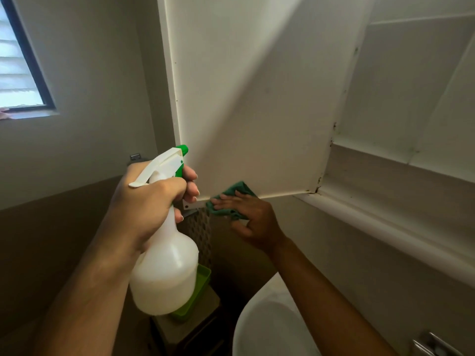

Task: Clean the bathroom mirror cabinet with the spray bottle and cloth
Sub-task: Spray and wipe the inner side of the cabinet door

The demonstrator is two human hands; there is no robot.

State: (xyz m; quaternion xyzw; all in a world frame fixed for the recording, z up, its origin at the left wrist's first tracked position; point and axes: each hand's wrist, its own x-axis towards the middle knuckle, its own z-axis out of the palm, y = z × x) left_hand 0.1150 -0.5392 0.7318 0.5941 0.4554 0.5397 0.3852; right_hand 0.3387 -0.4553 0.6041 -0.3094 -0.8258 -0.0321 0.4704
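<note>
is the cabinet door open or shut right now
Open. The cabinet door swings out toward the camera, baring the shelves behind it; the right hand presses the green cloth on its bottom edge.

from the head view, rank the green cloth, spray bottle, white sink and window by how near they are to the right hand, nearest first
1. green cloth: under the right hand, pressed against the cabinet door's lower edge.
2. spray bottle: just to the left, gripped by the left hand.
3. white sink: below.
4. window: far upper left.
</note>
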